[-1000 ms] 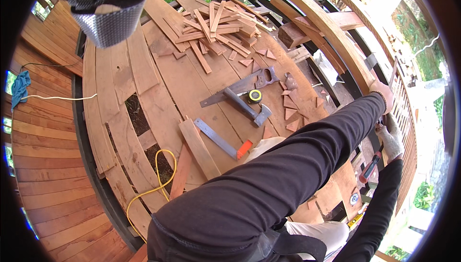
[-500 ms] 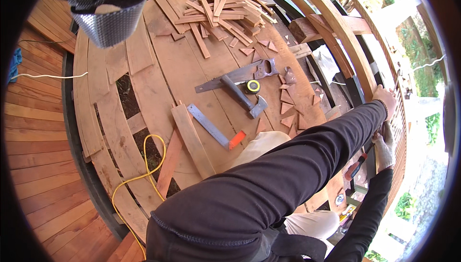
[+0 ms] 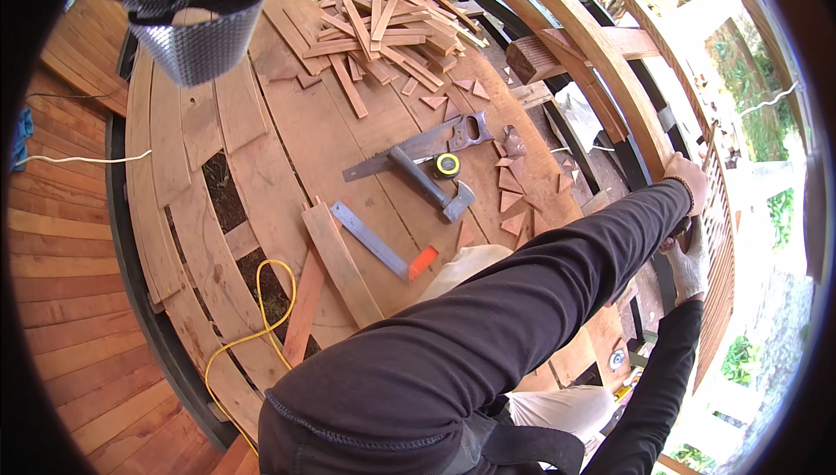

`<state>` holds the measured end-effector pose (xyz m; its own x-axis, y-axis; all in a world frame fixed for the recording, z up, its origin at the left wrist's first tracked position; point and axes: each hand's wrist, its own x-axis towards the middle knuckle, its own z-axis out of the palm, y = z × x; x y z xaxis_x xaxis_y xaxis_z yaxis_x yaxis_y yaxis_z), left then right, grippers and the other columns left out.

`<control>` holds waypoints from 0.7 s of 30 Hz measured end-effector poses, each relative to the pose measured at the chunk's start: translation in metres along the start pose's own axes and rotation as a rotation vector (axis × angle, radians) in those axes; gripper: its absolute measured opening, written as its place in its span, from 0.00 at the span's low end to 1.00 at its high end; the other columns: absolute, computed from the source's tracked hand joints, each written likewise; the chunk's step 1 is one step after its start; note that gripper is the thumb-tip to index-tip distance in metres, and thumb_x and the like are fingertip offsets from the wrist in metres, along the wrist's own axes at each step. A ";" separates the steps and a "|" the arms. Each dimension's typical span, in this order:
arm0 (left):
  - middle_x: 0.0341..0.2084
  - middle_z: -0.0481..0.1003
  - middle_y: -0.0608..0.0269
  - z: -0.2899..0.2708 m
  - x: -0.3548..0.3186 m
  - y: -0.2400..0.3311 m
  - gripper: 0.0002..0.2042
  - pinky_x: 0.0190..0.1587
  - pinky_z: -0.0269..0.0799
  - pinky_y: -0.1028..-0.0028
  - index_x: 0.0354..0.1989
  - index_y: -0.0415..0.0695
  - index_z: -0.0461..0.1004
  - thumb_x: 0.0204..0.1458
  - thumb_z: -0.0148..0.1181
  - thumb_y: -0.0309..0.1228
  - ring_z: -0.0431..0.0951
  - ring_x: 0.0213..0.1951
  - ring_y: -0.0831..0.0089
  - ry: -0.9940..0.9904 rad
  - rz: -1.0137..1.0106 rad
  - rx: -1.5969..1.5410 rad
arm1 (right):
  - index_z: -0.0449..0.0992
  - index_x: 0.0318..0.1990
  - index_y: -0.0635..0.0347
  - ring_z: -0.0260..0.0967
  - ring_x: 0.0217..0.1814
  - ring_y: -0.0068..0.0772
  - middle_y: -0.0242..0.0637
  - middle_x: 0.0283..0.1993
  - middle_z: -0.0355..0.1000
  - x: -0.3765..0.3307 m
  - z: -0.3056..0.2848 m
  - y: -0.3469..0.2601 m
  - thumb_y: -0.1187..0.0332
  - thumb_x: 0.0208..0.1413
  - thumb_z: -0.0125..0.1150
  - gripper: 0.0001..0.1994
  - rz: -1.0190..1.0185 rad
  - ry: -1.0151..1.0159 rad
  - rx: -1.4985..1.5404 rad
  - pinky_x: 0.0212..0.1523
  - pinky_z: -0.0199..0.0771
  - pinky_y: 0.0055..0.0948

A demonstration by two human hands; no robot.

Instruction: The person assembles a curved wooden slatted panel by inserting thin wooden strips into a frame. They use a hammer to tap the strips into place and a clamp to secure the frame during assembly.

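Note:
My left hand, bare with a bracelet at the wrist, is closed around the near end of a long wooden beam on the right. Just below it, my right hand wears a pale glove with dark fingertips. Its fingers look curled close under my left wrist, beside a slatted wooden panel. What they hold is hidden by my left sleeve and the hand itself. My left arm stretches across the work surface and covers part of it.
On the plank surface lie a handsaw, a hatchet, a tape measure and a try square. Wood strips are heaped at the back. Triangular offcuts lie near the right edge. A yellow cord loops at left.
The view has shifted slightly, so the tools sit a little further left. My hands stay together at the beam's end. An orange-and-black handle beside my right hand no longer shows.

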<state>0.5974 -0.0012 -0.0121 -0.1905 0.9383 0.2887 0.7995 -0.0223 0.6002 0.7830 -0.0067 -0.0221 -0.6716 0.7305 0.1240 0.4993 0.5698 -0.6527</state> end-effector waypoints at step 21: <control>0.19 0.74 0.66 -0.013 -0.578 -0.124 0.20 0.16 0.62 0.80 0.51 0.39 0.76 0.71 0.45 0.44 0.70 0.14 0.81 -0.447 -0.988 -1.936 | 0.72 0.57 0.65 0.69 0.47 0.21 0.29 0.44 0.70 0.001 -0.005 0.005 0.68 0.67 0.59 0.15 0.034 0.002 -0.183 0.51 0.72 0.23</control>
<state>0.6013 -0.5458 -0.2435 0.2701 0.8509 -0.4505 -0.8663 0.4190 0.2720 0.7878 -0.0011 -0.0219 -0.6518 0.7510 0.1054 0.6131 0.6037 -0.5095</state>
